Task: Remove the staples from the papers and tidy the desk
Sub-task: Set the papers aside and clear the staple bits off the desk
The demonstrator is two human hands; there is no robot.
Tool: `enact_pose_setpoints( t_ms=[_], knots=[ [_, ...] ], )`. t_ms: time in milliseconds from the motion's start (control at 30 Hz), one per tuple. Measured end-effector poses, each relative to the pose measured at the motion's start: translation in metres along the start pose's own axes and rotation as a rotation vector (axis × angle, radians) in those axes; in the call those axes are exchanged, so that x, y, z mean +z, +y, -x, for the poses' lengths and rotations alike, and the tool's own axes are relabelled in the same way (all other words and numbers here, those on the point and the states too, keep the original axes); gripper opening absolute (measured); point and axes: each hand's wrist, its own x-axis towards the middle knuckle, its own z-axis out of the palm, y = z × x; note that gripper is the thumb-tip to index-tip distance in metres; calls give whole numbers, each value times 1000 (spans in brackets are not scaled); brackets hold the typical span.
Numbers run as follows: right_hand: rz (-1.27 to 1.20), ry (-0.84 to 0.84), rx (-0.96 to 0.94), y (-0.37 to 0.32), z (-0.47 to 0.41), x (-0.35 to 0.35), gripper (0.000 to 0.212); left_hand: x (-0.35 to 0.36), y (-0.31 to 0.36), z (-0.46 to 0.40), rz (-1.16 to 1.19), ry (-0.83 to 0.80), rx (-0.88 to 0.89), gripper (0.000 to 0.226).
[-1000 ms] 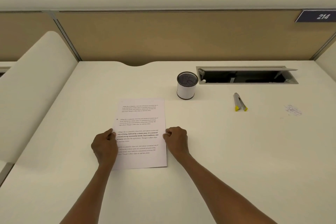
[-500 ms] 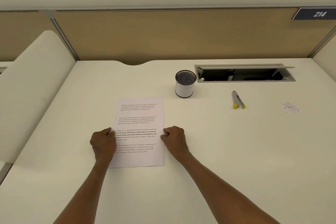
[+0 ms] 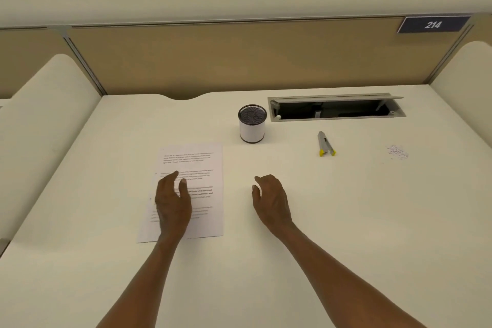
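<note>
Currently I count one desk (image 3: 346, 221), one paper stack (image 3: 197, 168) toward its left edge, two empty loose hands: left hand (image 3: 171, 202) above the sheet, right hand (image 3: 271, 201) beside it. One pen cup (image 3: 251, 124), one staple remover (image 3: 325, 144), one staple pile (image 3: 397, 152) toward the right edge.

Right hand (image 3: 271, 201) hovers over bare table (image 3: 346, 221); open surface to its right and toward the person. Ahead of it: mesh cup (image 3: 252, 123) upright, staple remover (image 3: 325, 144) lying flat, open cable tray (image 3: 336, 108) behind both. Loose staples (image 3: 397, 152) far right. Left hand (image 3: 173, 201) over the paper (image 3: 205, 168); table left of it bare up to the side divider (image 3: 40, 128).
</note>
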Motion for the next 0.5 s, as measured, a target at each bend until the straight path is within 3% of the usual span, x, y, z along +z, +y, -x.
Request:
enact_pose_setpoints(
  t_ms=[233,500],
  knots=[
    [121,81,-1,62,7,-67,34,59,80,50,6,-155,79,56],
    [134,132,8,135,6,-131,31,122,130,97,-36,-339,135,64]
  ],
)
